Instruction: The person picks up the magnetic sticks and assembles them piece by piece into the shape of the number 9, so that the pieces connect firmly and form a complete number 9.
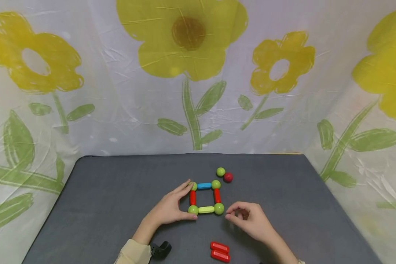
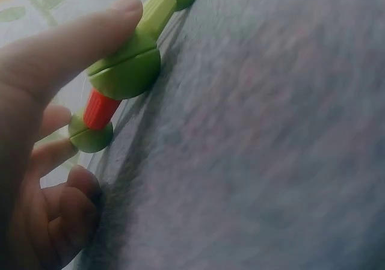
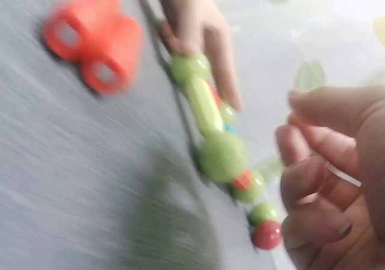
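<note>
Left hand (image 1: 170, 209) grasping a ball-and-rod square (image 1: 206, 209) on the worktop (image 1: 105, 205)

Fingers and thumb span its left side; two red rods (image 1: 220, 253) (side by side) lie nearer, a green ball (image 1: 220, 172) and a red ball (image 1: 228, 177) past its far-right corner; the right hand (image 1: 250, 220), fingers released and loosely curled, is just right.

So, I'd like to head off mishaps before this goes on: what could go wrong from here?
The left hand grips the square by its left side, so uneven pressure might skew it or loosen a joint. The right hand is close to the square's near right ball and could knock it. The loose green ball and red ball lie just beyond the far right corner; a nudge might roll them away.
</note>
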The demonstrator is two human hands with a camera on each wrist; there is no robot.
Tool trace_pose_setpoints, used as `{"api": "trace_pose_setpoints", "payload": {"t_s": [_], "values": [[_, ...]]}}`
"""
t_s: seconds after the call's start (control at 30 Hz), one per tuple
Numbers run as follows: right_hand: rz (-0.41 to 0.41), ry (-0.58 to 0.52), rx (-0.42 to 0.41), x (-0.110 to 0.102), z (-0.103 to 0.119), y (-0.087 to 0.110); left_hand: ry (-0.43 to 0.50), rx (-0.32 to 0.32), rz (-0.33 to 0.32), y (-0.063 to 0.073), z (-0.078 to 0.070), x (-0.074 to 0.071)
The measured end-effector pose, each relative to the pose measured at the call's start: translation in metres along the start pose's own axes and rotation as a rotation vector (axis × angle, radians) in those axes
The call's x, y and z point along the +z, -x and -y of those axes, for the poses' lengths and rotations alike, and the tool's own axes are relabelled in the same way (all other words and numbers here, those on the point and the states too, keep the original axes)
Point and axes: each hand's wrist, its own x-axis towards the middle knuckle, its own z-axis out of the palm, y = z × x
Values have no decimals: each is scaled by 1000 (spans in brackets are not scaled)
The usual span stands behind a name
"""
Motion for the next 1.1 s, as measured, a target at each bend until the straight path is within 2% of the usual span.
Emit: {"api": "trace_pose_setpoints", "payload": {"t_s": [0.17,0.33,0.5,0.73,1.1], "values": [[183,49,93,14,2,16,-11,34,36,-6,3,-9],[280,29,107,21,-1,22,-2,34,29,-9,8,-14],[312,13,97,23,-2,24,6,20,6,-9,9,-12],[367,9,139,21,1,25,15,24,-9,-8,8,-11],[384,-10,152,20,6,25,3,20,-7,-10,10,-10]]}}
